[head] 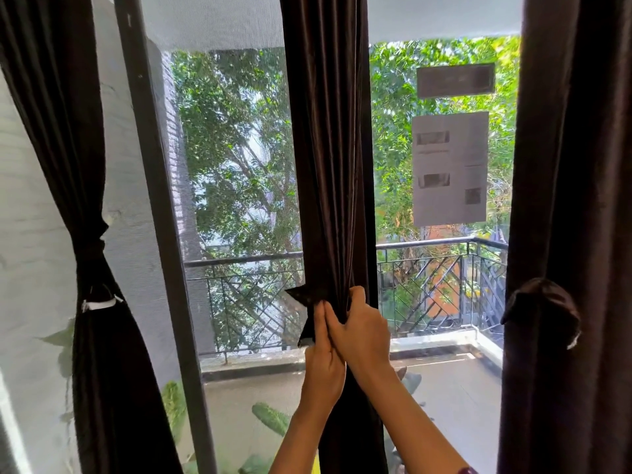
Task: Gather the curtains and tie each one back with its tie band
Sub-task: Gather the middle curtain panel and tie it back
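In the head view, the middle curtain [325,165] is seen hanging between two glass panes, and its folds are bunched low down where both hands meet. The right hand [362,333] is wrapped round the gathered cloth, with fingers curled over its right edge. The left hand [323,364] is pressed against the right one just to its left, and the dark tie band [301,295] is pinched in its fingers, one pointed end sticking out to the left and another hanging below. The left curtain [51,131] is already cinched by its own left band [97,301], and the right curtain [574,165] is likewise held in by a right band [543,302], so only the middle one is judged to be unfinished. The main risk is judged to lie in the change of grip: if the right hand is loosened before the tie band is drawn fully round, the heavy folds could be spilled and the gathering would have to be redone. The free end could also be let slip from the pinch, since little of it is held. How the ends are meant to be fastened cannot be told, as the join is hidden by the hands; a poor closure could be pulled open by the weight of the cloth. Folds at the back, hidden from the camera, may be left outside the loop.
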Motion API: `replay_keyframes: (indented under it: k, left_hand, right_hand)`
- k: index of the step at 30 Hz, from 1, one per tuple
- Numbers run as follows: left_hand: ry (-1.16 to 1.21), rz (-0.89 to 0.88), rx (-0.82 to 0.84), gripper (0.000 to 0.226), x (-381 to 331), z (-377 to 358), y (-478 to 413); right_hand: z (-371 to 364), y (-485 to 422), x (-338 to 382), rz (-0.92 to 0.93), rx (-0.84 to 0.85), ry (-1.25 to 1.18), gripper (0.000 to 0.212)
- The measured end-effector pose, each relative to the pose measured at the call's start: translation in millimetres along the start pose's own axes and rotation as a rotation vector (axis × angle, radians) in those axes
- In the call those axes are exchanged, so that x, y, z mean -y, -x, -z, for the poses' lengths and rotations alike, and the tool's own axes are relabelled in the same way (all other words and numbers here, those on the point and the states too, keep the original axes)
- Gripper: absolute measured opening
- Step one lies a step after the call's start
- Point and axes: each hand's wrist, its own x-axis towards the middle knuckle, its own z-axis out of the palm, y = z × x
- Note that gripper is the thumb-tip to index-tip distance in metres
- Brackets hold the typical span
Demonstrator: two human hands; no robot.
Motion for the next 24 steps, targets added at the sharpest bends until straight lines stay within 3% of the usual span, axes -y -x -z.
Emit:
replay_keyframes:
  k: [4, 8, 12, 15, 17, 20, 22, 24]
  left_hand:
    - [-0.101, -0.015, 0.04, 0.058, 9, 2, -11]
    - [-0.122, -0.031, 0.003, 0.026, 9, 0, -16]
    - [-0.045, -0.088, -0.002, 0.058, 10, 0, -21]
    - [-0.022, -0.073, -0.003, 0.064, 9, 3, -26]
    - [0.162, 0.071, -0.028, 0.061, 8, 1, -33]
    - [0.524, 0.406, -0.053, 0.04, 9, 3, -45]
    - [0.683, 0.549, -0.078, 0.038, 5, 6, -54]
    - [0.766, 0.627, -0.121, 0.042, -3, 10, -62]
  right_hand:
    - [5, -11, 4, -0.067, 0.033, 0.07, 0.04]
    - [12, -18, 4, -0.063, 0.098, 0.14, 0.026]
    - [13, -21, -1, -0.014, 0.124, 0.233, 0.032]
    - [9, -23, -2, -0.023, 0.095, 0.196, 0.024]
    - [7, -25, -5, -0.027, 0.066, 0.176, 0.013]
    - [8, -24, -11, 0.009, 0.064, 0.084, 0.008]
    - [10, -20, -14, 0.027, 0.05, -0.018, 0.028]
    - [12, -15, -14, 0.027, 0.039, -0.099, 0.065]
